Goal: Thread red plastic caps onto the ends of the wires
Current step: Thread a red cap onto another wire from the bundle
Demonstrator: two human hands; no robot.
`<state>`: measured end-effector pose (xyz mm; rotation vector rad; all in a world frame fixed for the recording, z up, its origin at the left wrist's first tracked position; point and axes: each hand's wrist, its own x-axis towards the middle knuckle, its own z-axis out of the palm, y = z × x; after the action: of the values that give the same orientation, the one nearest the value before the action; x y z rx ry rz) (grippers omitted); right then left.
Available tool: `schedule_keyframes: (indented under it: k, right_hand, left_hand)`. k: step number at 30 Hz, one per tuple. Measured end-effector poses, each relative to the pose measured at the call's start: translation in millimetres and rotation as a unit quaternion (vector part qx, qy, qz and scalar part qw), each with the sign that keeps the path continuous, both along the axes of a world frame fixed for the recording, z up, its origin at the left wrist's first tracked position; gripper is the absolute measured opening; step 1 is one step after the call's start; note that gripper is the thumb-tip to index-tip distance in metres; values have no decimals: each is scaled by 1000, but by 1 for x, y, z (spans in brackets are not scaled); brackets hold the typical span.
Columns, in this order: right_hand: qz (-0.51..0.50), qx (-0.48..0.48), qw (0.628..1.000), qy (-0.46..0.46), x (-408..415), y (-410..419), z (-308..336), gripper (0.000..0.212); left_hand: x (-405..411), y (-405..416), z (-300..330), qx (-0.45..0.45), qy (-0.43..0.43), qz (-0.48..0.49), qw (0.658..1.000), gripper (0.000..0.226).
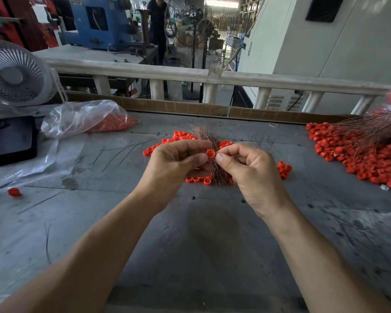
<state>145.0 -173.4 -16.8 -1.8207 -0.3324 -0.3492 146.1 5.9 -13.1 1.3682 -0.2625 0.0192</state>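
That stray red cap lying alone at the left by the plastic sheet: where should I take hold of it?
Pinch the stray cap across its round side wall, coming straight down from above. It lies apart from the piles with bare table on its near side, so a two-finger grip looks unobstructed.

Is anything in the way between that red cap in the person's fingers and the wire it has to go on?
Nothing visible is. The left hand pinches the red cap right against the bundle of wires, and the right hand pinches at the wires beside it. The single wire end is too fine to make out.
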Motion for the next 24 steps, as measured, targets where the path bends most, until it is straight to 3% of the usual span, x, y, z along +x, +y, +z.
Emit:
schedule_keyframes:
  k: [10,21,24]
  right_hand:
    - [44,86,989,109,1,1,-2,19]
    - [94,50,982,153,-1,1,-1,14]
    - [30,14,991,127,2,-1,0,13]
  left_hand:
    - [1,-1,1,-56,21,-8,998,20]
    - [-1,0,5,-106,46,-38,993,31]
    - [0,0,4,-110,55,-25,992,28]
